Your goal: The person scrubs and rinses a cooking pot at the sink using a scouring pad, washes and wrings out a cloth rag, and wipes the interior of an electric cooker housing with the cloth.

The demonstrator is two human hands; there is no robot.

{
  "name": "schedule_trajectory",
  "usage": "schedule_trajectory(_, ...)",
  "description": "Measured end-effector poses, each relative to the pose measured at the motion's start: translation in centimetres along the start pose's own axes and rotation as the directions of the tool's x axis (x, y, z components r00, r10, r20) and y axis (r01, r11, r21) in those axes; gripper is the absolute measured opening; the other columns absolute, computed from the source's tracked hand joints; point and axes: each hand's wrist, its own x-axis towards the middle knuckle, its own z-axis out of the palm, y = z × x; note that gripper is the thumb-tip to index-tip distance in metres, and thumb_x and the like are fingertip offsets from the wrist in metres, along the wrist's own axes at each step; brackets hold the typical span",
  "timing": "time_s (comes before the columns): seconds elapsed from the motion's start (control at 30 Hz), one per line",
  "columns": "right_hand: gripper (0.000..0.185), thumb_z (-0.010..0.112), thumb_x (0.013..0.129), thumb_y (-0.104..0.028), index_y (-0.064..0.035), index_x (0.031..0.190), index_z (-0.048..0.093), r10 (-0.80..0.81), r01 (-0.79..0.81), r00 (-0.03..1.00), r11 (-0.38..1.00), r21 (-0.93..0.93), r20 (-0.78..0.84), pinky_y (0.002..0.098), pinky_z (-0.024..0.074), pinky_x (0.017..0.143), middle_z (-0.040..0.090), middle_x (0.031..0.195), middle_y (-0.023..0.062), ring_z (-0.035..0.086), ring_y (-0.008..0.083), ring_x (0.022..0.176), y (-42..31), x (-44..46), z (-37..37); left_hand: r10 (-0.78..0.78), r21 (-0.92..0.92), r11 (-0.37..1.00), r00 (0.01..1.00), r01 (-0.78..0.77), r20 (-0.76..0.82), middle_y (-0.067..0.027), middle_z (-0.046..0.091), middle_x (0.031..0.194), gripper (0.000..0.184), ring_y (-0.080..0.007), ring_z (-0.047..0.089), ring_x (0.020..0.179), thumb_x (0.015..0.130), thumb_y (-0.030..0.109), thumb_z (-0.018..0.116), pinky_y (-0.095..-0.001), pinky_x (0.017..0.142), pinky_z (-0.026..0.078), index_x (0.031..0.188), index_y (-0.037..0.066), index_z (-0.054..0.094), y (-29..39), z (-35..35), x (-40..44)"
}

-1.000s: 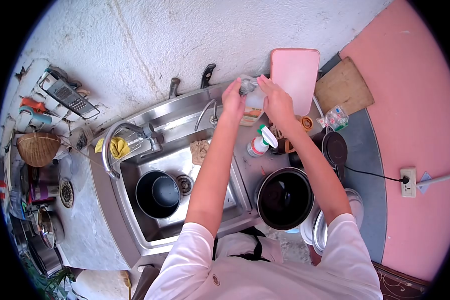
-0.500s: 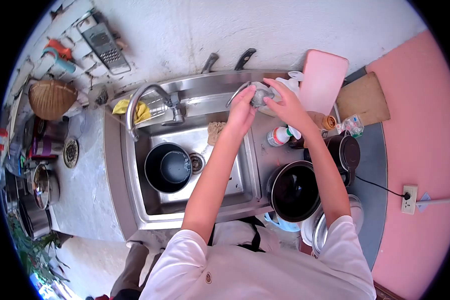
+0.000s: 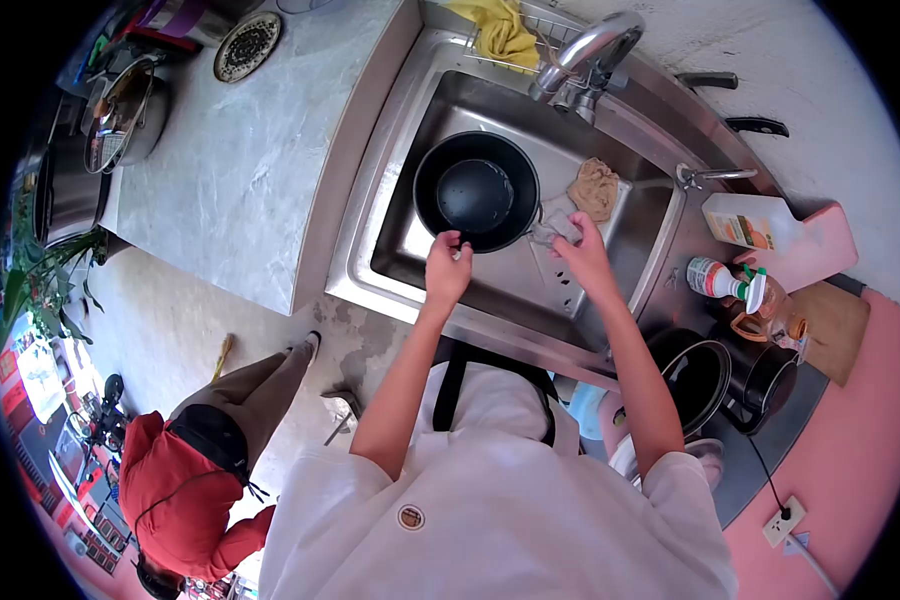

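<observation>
Over the sink (image 3: 383, 262), left fingers (image 3: 451, 240) are gripping the pot (image 3: 475, 190), right fingers (image 3: 583, 228) pinching mesh (image 3: 556, 229). Beside it, a grey surface (image 3: 240, 150) is bordering the floor (image 3: 185, 315).

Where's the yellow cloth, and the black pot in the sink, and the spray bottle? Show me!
Yellow cloth (image 3: 506, 38): head view, on the middle of its folds.
Black pot (image 3: 432, 192): head view, on its inside wall.
Spray bottle (image 3: 710, 277): head view, on the label around its body.
</observation>
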Motion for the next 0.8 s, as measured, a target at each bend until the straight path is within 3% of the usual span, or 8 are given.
schedule_trajectory(0.17,0.038,0.066,0.072,-0.01,-0.0045,0.106,0.049,-0.124,0.197,0.976,0.849,-0.49,0.178,0.0352,0.0494,0.072,0.062,0.082,0.0173,0.062,0.0274,0.075,2.2,8.0,8.2,0.219,0.605,0.762,0.971,-0.23,0.094,-0.0148,0.058,0.1,0.027,-0.0331,0.054,0.096,0.081,0.015,0.056,-0.0407,0.083,0.044,0.105,0.001,0.053,-1.6,-7.5,2.2)
schedule_trajectory(0.27,0.039,0.065,0.073,-0.009,-0.0031,0.108,0.05,-0.094,0.194,0.981,0.545,-0.815,0.171,0.0406,0.0493,0.077,0.062,0.088,0.0217,0.061,0.0354,0.084,5.5,13.4,11.6,0.243,0.579,0.737,0.936,-0.349,0.255,-0.0133,0.058,0.095,0.021,-0.0318,0.054,0.093,0.082,0.012,0.053,-0.0413,0.08,0.043,0.1,0.002,0.055,-4.4,-9.8,2.3)
schedule_trajectory(0.4,0.03,0.062,0.078,-0.01,-0.0015,0.103,0.049,-0.111,-0.015,0.99,0.529,-0.848,-0.086,0.0419,0.0503,0.073,0.063,0.085,0.0196,0.063,0.0351,0.08,9.1,16.8,15.7,0.453,0.584,0.541,0.794,-0.606,0.405,-0.0095,0.057,0.081,0.013,-0.025,0.055,0.081,0.076,0.016,0.055,-0.0347,0.074,0.042,0.084,0.006,0.057,-7.0,-10.8,1.5)
schedule_trajectory(0.43,0.03,0.062,0.078,-0.01,-0.0015,0.103,0.049,-0.101,-0.035,0.989,0.532,-0.846,-0.105,0.0419,0.0503,0.073,0.063,0.085,0.0196,0.063,0.0351,0.08,10.1,17.4,16.1,0.446,0.561,0.576,0.803,-0.595,0.395,-0.0081,0.057,0.079,0.012,-0.0239,0.055,0.079,0.073,0.016,0.055,-0.0339,0.073,0.041,0.081,0.007,0.058,-7.0,-10.8,1.6)
schedule_trajectory(0.5,0.032,0.059,0.083,-0.013,-0.0029,0.111,0.048,0.341,-0.339,0.94,0.927,-0.159,-0.018,0.0332,0.0513,0.067,0.062,0.079,0.0119,0.063,0.024,0.072,11.8,18.1,16.1,0.428,0.512,0.634,0.814,-0.58,0.392,-0.0068,0.057,0.077,0.012,-0.0228,0.054,0.077,0.07,0.016,0.056,-0.0331,0.071,0.041,0.078,0.008,0.058,-6.9,-10.6,1.6)
schedule_trajectory(0.57,0.035,0.054,0.087,-0.022,-0.0047,0.117,0.048,0.417,-0.417,0.904,0.909,-0.029,0.097,0.0259,0.049,0.063,0.059,0.076,0.0067,0.059,0.0159,0.07,13.0,18.1,15.4,0.46,0.49,0.662,0.824,-0.567,0.331,-0.0055,0.056,0.07,0.007,-0.0232,0.054,0.072,0.065,0.011,0.054,-0.0344,0.066,0.04,0.07,0.007,0.058,-6.8,-10.7,1.6)
schedule_trajectory(0.67,0.042,0.053,0.086,-0.029,-0.0014,0.117,0.051,0.449,-0.426,0.892,0.872,-0.243,0.047,0.0326,0.0505,0.072,0.062,0.096,0.0182,0.059,0.0273,0.094,12.5,18.5,15.1,0.441,0.495,0.671,0.833,-0.553,0.334,-0.0047,0.055,0.07,0.005,-0.0229,0.053,0.069,0.064,0.011,0.055,-0.0342,0.065,0.039,0.067,0.008,0.056,-7.0,-10.6,1.7)
schedule_trajectory(0.8,0.034,0.051,0.087,-0.03,-0.0025,0.107,0.054,-0.055,-0.03,0.996,0.51,-0.86,-0.067,0.0398,0.0479,0.08,0.061,0.099,0.0182,0.059,0.0341,0.091,11.8,17.8,14.6,0.408,0.529,0.667,0.851,-0.525,0.33,-0.0044,0.053,0.068,0.004,-0.0228,0.052,0.069,0.061,0.012,0.054,-0.0341,0.064,0.039,0.064,0.01,0.054,-6.8,-10.4,1.8)
